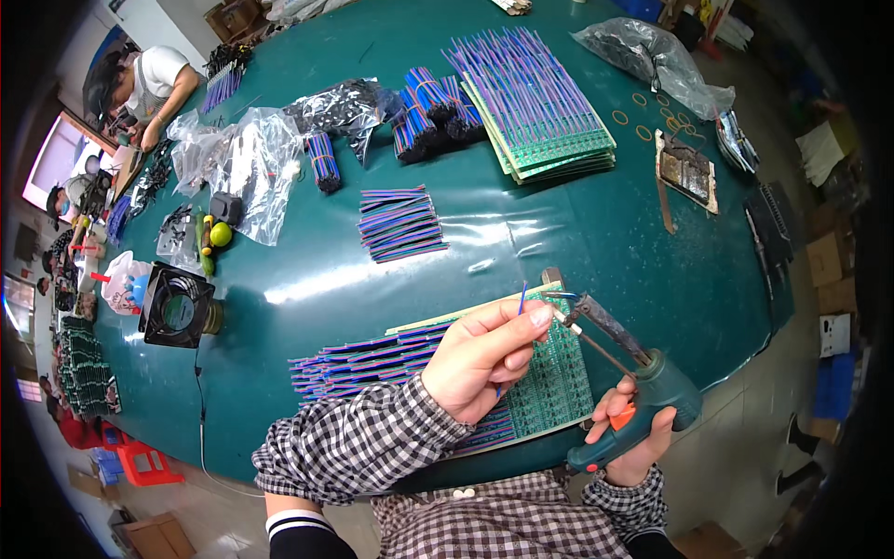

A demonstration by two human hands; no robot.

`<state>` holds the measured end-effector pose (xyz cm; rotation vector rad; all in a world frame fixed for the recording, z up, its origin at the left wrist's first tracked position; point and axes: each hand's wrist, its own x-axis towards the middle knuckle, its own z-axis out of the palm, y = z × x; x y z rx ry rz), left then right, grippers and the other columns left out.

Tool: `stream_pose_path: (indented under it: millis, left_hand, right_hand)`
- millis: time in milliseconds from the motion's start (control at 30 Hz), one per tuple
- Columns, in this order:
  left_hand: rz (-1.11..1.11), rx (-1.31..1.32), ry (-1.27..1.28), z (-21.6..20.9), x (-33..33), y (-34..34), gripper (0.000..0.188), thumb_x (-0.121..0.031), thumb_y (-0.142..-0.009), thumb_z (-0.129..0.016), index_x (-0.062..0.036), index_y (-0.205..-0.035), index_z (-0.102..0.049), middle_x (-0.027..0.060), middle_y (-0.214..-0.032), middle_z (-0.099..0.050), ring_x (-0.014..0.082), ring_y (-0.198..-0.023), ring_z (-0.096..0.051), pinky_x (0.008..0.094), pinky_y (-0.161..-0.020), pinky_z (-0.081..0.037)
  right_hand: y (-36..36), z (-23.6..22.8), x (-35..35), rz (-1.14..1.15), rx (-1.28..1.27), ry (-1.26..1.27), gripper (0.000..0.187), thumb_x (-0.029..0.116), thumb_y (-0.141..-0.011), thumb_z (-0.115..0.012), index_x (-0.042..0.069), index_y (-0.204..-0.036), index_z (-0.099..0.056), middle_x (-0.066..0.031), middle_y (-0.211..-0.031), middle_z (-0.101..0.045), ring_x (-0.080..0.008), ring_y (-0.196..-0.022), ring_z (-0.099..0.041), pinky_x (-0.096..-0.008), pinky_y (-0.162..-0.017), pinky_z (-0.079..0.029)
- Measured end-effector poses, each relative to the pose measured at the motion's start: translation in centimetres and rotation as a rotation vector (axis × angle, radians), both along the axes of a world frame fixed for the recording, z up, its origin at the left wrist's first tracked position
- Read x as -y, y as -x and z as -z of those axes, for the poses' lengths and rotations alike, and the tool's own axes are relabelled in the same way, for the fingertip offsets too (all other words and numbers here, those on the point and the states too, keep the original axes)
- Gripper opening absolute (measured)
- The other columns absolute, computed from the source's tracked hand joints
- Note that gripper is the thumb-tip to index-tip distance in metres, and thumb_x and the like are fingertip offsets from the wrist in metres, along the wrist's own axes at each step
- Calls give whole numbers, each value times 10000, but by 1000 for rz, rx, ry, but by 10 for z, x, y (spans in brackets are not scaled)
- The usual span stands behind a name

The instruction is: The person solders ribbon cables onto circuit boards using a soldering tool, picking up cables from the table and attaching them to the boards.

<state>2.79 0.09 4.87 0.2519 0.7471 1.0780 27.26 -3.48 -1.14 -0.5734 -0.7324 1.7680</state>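
Note:
My left hand (pixel 484 359) is closed, thumb and forefinger pinching a thin blue wire (pixel 522 298) beside the tip of a soldering gun. My right hand (pixel 643 456) grips that green soldering gun (pixel 675 396) by its handle, near the orange trigger. Its metal barrel (pixel 610 328) points up and left toward the pinched wire. Below both hands lies a green circuit board panel (pixel 554 387), with rows of blue, red and green wires (pixel 358 365) spread over its left part. The exact contact between gun tip and wire is too small to make out.
Loose wires (pixel 402 224) lie mid-table. Behind them are bundled wires (pixel 424 107) and a stack of wired boards (pixel 559 154). A small black fan (pixel 177 306) stands left; a dark, worn pad (pixel 687 172) and rubber bands (pixel 643 132) lie right. Another person (pixel 154 88) works far left.

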Motion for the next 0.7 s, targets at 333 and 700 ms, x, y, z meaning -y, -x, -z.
stream_pose_path:
  millis: [333, 700]
  left_hand:
    - [29, 169, -5, 11, 0, 7, 145, -183, -1004, -583, -40, -992, -602, -36, -791, -538, 8, -558, -378, 167, -473, -288]
    - [16, -545, -172, 4, 19, 23, 289, -110, -1002, -569, -12, -1272, -600, -12, -876, -612, 34, -766, -540, 180, -656, -438]
  right_hand:
    - [6, 2, 3, 5, -23, 11, 754, 584, -935, -547, -102, -1240, -469, -166, -961, -640, -325, -968, -659, -400, -590, -647]
    - [-11, -3, -7, 95, 69, -61, 750, 591, -959, -495, -111, -1222, -465, -145, -948, -629, -275, -916, -658, -328, -515, -628]
